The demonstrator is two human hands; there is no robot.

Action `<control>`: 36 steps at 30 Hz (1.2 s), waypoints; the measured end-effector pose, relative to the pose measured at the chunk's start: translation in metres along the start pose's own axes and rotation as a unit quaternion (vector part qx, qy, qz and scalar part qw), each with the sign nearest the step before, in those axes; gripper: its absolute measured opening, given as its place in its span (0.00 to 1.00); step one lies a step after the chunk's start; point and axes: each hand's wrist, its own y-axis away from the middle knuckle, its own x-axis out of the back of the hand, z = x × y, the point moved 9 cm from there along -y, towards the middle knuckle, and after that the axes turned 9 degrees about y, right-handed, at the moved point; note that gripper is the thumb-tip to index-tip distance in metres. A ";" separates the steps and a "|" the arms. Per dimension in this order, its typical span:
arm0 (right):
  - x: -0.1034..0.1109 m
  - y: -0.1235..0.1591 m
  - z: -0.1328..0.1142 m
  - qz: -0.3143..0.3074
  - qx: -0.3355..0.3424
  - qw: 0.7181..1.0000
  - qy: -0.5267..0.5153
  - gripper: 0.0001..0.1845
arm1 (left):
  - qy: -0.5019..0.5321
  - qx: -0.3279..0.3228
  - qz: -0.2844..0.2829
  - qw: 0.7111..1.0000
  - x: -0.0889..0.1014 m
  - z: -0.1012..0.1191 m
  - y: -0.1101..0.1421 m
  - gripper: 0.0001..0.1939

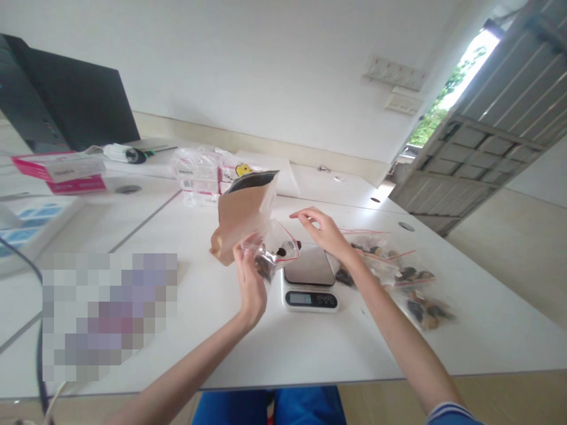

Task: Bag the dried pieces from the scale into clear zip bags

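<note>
Head view: at centre, the left hand [252, 282] is pinching the open clear bag [267, 260] against, seemingly, the brown pouch [243, 213], near the scale [310, 300]. The right hand [325, 231] is hovering alongside; I cannot tell its grip. Handling that open mouth likely calls for steadiness.

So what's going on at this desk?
The person's left hand holds a clear bag of dark pieces, its mouth leaning toward the scale. A brown bag is right by that hand; can't tell if it's held too. The right hand is raised near the scale, with nothing visible in it. More filled bags lie right of the scale.
</note>
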 end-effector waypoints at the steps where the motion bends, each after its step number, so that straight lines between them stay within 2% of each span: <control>1: -0.010 0.003 0.014 -0.018 -0.014 0.999 0.033 0.11 | 0.010 -0.013 0.005 1.000 0.002 0.007 0.002 0.17; 3: -0.032 0.013 0.037 -0.072 -0.031 0.993 0.089 0.12 | 0.032 -0.056 0.013 0.998 0.007 0.024 0.011 0.16; 5: -0.049 0.023 0.047 -0.101 -0.030 0.989 0.101 0.12 | 0.046 -0.089 0.021 0.995 0.013 0.036 0.023 0.14; 10: -0.064 0.034 0.047 -0.105 -0.032 0.990 0.086 0.11 | 0.052 -0.073 0.030 0.996 0.024 0.034 0.045 0.13; 14: -0.057 0.031 0.049 -0.088 -0.053 0.992 0.071 0.12 | 0.052 -0.064 0.042 0.996 0.026 0.028 0.048 0.15; 17: -0.040 0.029 0.040 -0.063 -0.073 0.995 0.039 0.10 | 0.046 -0.035 0.048 0.997 0.028 0.019 0.050 0.17; 20: -0.012 0.026 0.013 -0.001 -0.083 0.992 -0.094 0.08 | 0.042 -0.005 0.057 0.997 0.030 0.012 0.053 0.18; 22: 0.001 0.023 -0.015 0.014 -0.070 0.984 -0.162 0.11 | 0.030 0.012 0.065 0.997 0.031 0.010 0.055 0.19; 25: 0.001 0.019 -0.055 -0.043 -0.035 0.985 -0.165 0.15 | -0.007 0.020 0.085 0.996 0.031 0.013 0.056 0.20; 27: -0.001 0.019 -0.070 -0.065 -0.020 0.986 -0.151 0.15 | -0.015 0.024 0.099 0.995 0.031 0.016 0.056 0.20; 29: 0.000 0.025 -0.074 -0.050 -0.023 0.989 -0.136 0.13 | -0.001 0.028 0.109 0.994 0.031 0.017 0.056 0.19; 31: 0.003 0.037 -0.072 -0.010 -0.039 0.993 -0.109 0.11 | 0.016 0.030 0.121 0.992 0.033 0.017 0.054 0.19; 36: -0.001 0.082 -0.046 0.081 -0.096 0.989 -0.078 0.11 | 0.009 0.029 0.130 0.991 0.039 0.013 0.048 0.18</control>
